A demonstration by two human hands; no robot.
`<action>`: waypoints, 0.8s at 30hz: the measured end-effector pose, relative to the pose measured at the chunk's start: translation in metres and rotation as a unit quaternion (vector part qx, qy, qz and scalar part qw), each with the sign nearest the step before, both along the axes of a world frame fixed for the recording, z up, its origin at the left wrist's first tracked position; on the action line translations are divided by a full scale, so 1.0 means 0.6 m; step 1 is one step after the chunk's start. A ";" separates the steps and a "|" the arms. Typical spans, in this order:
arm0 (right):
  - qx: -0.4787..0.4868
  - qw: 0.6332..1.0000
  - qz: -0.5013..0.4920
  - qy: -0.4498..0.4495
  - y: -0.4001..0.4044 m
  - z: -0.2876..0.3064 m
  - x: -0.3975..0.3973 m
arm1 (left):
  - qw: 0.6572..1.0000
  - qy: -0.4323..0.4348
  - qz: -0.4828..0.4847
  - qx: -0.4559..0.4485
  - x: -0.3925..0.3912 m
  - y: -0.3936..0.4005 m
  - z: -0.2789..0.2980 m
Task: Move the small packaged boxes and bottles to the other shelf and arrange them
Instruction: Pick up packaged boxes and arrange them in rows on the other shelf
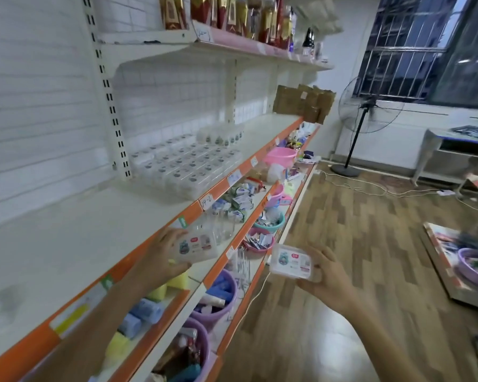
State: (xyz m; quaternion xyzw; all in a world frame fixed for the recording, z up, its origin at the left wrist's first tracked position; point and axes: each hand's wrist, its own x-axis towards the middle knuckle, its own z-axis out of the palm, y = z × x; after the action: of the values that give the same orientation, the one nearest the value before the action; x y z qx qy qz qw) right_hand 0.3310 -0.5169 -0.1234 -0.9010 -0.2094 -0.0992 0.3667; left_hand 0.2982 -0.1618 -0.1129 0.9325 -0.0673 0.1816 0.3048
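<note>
My left hand [164,250] grips a small clear packaged box [195,245] with a printed label, held just off the orange front edge of the white shelf [75,244]. My right hand [327,279] grips a second, matching box [293,261] out over the aisle floor. On that shelf, further along, several matching clear boxes [188,168] lie in neat rows. Behind them stand several small white bottles [222,136] in a cluster.
Lower shelves hold purple, pink and teal tubs [218,296] of small goods, clear glasses and yellow and blue sponges. Brown cartons [304,104] sit at the shelf's far end. A standing fan [366,117], floor cables and a low cart with a purple basin [472,267] occupy the wooden floor.
</note>
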 end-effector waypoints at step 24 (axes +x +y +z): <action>-0.020 0.979 0.198 -0.053 0.028 0.134 0.607 | 0.979 -0.021 0.198 0.034 0.415 -0.086 0.138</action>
State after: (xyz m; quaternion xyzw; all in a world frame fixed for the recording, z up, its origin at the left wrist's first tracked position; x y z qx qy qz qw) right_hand 0.6954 -0.5002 -0.0432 -0.8422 -0.4049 -0.0677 0.3495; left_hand 0.5471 -0.2137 -0.0304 0.9331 0.1063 0.2558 0.2293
